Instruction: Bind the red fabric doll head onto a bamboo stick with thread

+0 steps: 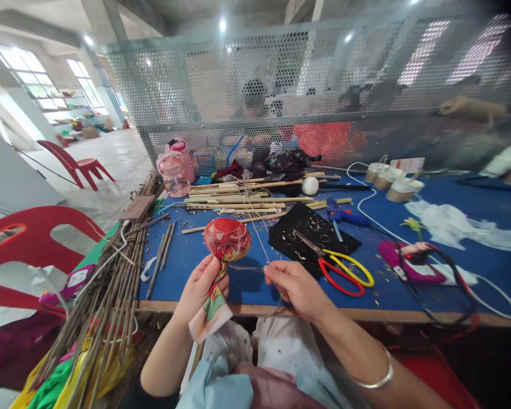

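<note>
My left hand [203, 286] is closed around the gathered neck of a patterned fabric bundle [227, 238]. Its rounded red top stands above my fingers, and a loose cloth tail hangs below my hand. My right hand [296, 284] pinches a thin pale string [259, 241], to the right of the bundle. One strand runs between that hand and the neck of the bundle; another stretches up toward the sticks at the back. Scissors [323, 255] with red and yellow handles lie partly open on a black cloth [300, 230], beyond my right hand.
Bamboo sticks [247, 199] lie across the back of the blue table [247, 284], near a white ball [310, 186]. A blue glue gun [343, 216], a purple power strip [413, 264] and cables occupy the right. Long thin twigs [106, 307] overhang the left edge, beside a red chair [46, 250].
</note>
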Motion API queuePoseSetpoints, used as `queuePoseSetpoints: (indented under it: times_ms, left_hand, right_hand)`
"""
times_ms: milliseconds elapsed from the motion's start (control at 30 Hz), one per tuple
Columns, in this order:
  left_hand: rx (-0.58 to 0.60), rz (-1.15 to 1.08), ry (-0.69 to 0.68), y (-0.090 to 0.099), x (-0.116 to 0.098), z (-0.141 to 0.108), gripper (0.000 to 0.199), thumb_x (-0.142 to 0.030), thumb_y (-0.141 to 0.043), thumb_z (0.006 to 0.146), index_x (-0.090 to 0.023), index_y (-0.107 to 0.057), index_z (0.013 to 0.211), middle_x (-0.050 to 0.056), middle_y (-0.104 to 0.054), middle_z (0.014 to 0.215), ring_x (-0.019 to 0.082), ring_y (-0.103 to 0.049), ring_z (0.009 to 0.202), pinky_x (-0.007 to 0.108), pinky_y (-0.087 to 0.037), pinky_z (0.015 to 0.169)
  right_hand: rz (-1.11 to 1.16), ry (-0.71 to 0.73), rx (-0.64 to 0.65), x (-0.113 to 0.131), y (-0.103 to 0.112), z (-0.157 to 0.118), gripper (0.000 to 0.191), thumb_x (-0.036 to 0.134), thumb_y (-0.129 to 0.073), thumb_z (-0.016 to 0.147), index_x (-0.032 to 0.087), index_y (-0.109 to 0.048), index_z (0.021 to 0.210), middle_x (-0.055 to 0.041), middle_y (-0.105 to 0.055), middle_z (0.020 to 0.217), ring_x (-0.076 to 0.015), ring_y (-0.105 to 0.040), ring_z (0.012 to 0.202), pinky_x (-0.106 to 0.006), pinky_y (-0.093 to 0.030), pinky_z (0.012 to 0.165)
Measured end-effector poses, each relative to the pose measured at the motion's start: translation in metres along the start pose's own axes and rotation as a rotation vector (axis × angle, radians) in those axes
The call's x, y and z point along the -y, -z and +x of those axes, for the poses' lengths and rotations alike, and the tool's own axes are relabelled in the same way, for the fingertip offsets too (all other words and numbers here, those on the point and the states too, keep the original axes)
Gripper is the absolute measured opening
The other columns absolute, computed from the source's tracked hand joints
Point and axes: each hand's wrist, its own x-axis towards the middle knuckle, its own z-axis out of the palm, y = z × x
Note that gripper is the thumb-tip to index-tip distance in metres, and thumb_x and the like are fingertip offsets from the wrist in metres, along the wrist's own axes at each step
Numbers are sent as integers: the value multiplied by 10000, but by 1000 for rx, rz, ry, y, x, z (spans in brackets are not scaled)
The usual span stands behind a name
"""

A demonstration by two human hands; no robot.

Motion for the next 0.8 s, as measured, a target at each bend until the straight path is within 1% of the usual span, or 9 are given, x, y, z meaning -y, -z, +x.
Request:
queuePoseSetpoints:
  times_ms: [100, 200, 267, 333, 400, 500, 600, 700, 800]
  left_hand:
    - [-31, 6, 4, 3, -7, 3, 403, -405, -746, 675, -197, -403, 705, -108, -366, 466, 29, -335, 365, 134, -293, 352]
    - [-50, -2, 41, 8, -17, 4, 458, -430, -780, 616, -198, -389, 677, -105, -375, 440, 30, -317, 344, 133, -276, 328]
    - [-22, -23, 102, 14, -23, 4, 454, -458, -766, 619, -194, -400, 672, -105, -361, 422, 27, -280, 327, 129, -249, 305]
    - [34, -47, 176, 20, -25, 3, 432, -492, -731, 644, -189, -426, 683, -108, -337, 406, 26, -242, 313, 129, -223, 283]
    - [80, -71, 226, 23, -24, 3, 401, -510, -691, 679, -182, -466, 727, -111, -327, 402, 29, -226, 307, 127, -209, 271]
    - [113, -93, 243, 21, -19, 3, 380, -498, -677, 700, -174, -499, 789, -112, -340, 403, 30, -244, 306, 119, -220, 272]
    - [108, -70, 223, 12, -12, 5, 391, -489, -700, 682, -172, -472, 696, -101, -366, 392, 28, -289, 304, 120, -262, 285]
    - [62, -27, 196, 4, -5, 8, 413, -479, -710, 679, -166, -448, 620, -61, -467, 435, 45, -401, 336, 143, -346, 320]
    - [15, -16, 140, 0, 1, 12, 324, -415, -724, 689, -142, -554, 728, -4, -614, 600, 102, -582, 503, 200, -495, 484]
  right_hand:
    - [55, -153, 111, 0, 6, -2, 391, 552, -549, 724, 174, -518, 629, 113, -212, 407, -41, -106, 360, -209, -70, 369]
    - [-73, -127, 31, -1, 19, 4, 392, 538, -484, 772, 163, -578, 703, 68, -374, 458, -53, -207, 363, -211, -132, 380]
    - [-372, 44, -117, 2, 29, 8, 395, 494, -442, 820, 157, -637, 750, -23, -571, 626, -98, -440, 482, -225, -277, 450]
    - [-781, 200, -261, 10, 35, 7, 363, 468, -473, 828, 172, -681, 790, -83, -650, 825, -177, -573, 715, -271, -372, 596]
    - [-1133, 248, -355, 22, 36, 2, 354, 471, -500, 832, 188, -696, 750, -95, -663, 847, -231, -591, 805, -321, -384, 674]
    - [-1329, 315, -468, 39, 32, -8, 424, 423, -442, 884, 192, -651, 596, -81, -655, 755, -232, -583, 762, -353, -384, 691]
    - [-1293, 453, -550, 42, 28, -13, 199, 362, -584, 791, 188, -655, 727, -102, -640, 925, -276, -561, 892, -391, -406, 754]
    - [-1039, 543, -511, 31, 21, -12, 368, 360, -675, 706, 171, -597, 1013, -151, -558, 1163, -323, -493, 1088, -442, -409, 865]
    - [-543, 476, -371, 17, 5, -10, 202, 371, -562, 820, 189, -572, 908, -97, -614, 1005, -235, -567, 963, -374, -449, 847]
